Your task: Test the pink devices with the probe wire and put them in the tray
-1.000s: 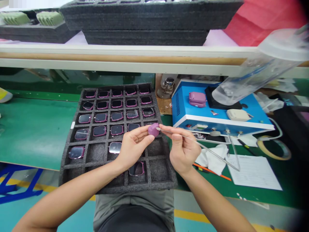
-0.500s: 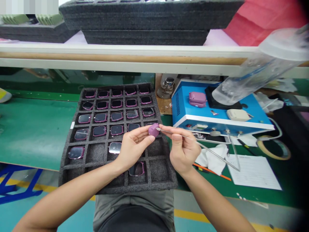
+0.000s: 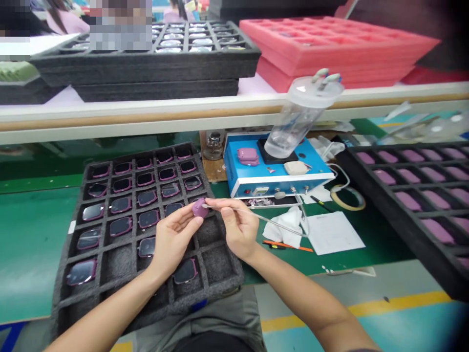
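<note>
My left hand (image 3: 173, 238) pinches a small purple watch case (image 3: 200, 208) above the right side of a dark foam tray (image 3: 119, 264). Between the fingers of my right hand (image 3: 241, 226) is a thin clear tube (image 3: 269, 220), its pale tip against or very close to the case. Behind that hand the tube runs in a loop towards a blue box (image 3: 231, 166). Watch faces with purple rims, such as this watch (image 3: 81, 272), lie in many of the tray's cells. My left forearm hides part of the front rows.
On the blue box stand a clear cylinder (image 3: 293, 122), purple cases (image 3: 247, 156) and a pale piece (image 3: 297, 168). Tissue (image 3: 285, 226), paper (image 3: 335, 232) and a tape roll (image 3: 348, 197) lie rightward. Another tray (image 3: 414, 234) holds purple parts. A shelf (image 3: 176, 115) crosses behind.
My view has swung right and tilted up, bringing the second tray of purple parts and the red foam trays into sight. Both hands keep their grip on the watch case and tube.
</note>
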A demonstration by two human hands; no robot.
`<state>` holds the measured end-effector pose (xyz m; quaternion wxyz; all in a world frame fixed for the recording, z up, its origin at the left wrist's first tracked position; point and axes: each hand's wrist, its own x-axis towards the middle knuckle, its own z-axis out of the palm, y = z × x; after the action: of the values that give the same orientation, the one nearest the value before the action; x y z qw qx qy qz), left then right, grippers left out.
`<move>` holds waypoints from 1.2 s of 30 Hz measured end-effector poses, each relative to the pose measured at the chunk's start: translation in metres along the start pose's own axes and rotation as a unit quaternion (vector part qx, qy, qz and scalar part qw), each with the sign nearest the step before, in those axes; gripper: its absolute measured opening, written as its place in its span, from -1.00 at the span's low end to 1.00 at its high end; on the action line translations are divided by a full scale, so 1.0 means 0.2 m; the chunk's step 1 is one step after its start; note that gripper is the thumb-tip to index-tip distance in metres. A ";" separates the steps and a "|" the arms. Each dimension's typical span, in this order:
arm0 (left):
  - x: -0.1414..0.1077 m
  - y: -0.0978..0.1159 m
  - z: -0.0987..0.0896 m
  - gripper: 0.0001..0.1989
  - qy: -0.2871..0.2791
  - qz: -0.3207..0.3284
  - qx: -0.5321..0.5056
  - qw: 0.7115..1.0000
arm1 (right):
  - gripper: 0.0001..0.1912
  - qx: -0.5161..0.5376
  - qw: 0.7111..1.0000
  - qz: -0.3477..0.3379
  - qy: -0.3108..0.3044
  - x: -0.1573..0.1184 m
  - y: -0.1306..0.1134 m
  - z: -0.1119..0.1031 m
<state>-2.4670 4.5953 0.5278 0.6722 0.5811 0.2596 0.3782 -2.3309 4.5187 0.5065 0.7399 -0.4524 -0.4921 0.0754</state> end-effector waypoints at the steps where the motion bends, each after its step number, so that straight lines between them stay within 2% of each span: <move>1: 0.00 0.00 0.00 -0.55 0.000 0.001 0.004 1.000 | -0.81 -0.003 1.000 -0.001 0.000 0.00 0.00 0.00; 36: 0.00 0.00 0.00 -0.54 0.004 0.000 0.015 1.000 | -0.80 -0.019 1.000 -0.010 0.014 0.02 -0.03 0.00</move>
<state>-2.4668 4.5954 0.5277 0.6622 0.5896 0.2679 0.3770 -2.3309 4.5178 0.5126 0.7384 -0.4628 -0.4877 0.0525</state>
